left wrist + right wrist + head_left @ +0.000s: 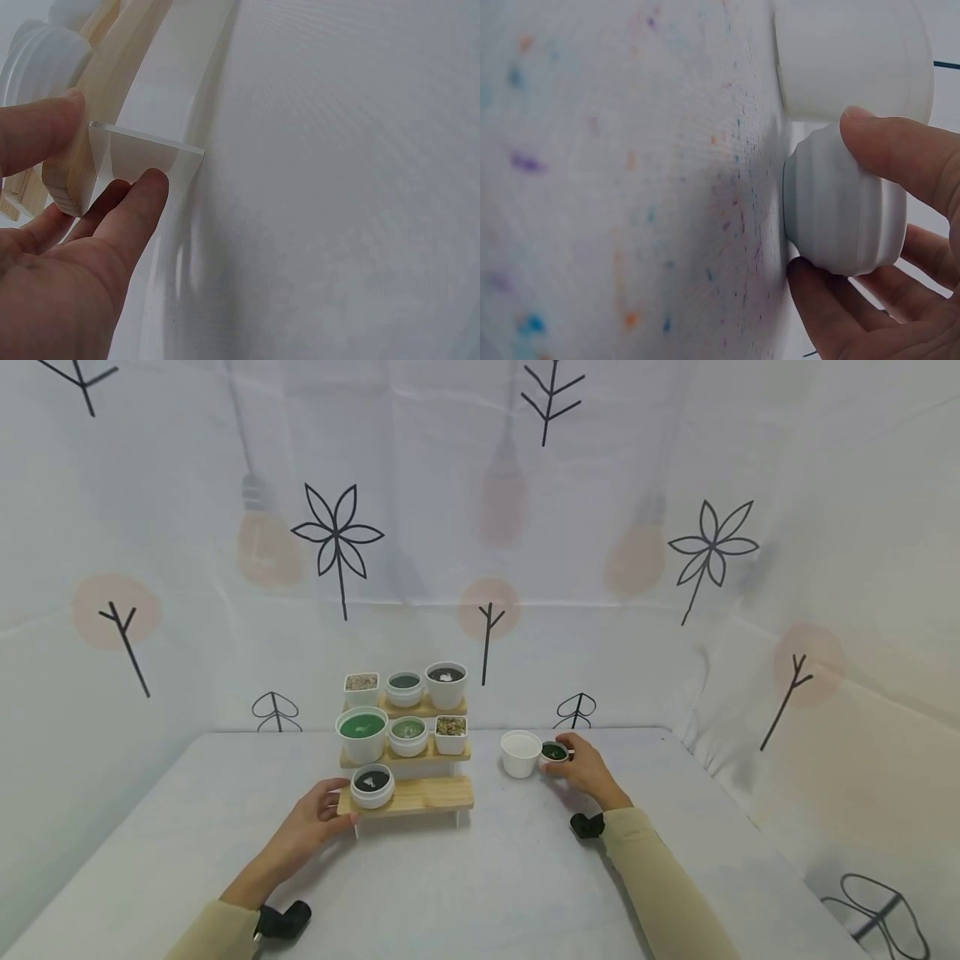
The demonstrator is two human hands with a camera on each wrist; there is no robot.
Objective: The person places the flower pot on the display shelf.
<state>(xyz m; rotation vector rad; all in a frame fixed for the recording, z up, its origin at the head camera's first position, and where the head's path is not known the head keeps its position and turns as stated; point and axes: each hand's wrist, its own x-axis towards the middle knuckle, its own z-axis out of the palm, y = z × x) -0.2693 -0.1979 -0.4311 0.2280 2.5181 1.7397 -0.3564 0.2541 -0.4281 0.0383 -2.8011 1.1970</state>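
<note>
My left hand point(302, 832) grips the left end of the lowest board on a tiered wooden stand point(427, 794). In the left wrist view the thumb lies against the board point(124, 64) and the fingers reach beneath, beside a clear support leg point(142, 154). A ribbed white pot with dark contents point(372, 782) sits on that board, close to the thumb. On the right, my right hand point(588, 774) holds a small ribbed white pot point(844, 202) with dark green contents, its base at the table surface. A larger plain white cup point(521, 755) stands right beside it.
The stand's upper two boards carry several white pots, among them a round green-filled one point(362, 733) and a square one with grainy contents point(451, 735). A patterned cloth backdrop point(420, 527) hangs behind the white table point(480, 885).
</note>
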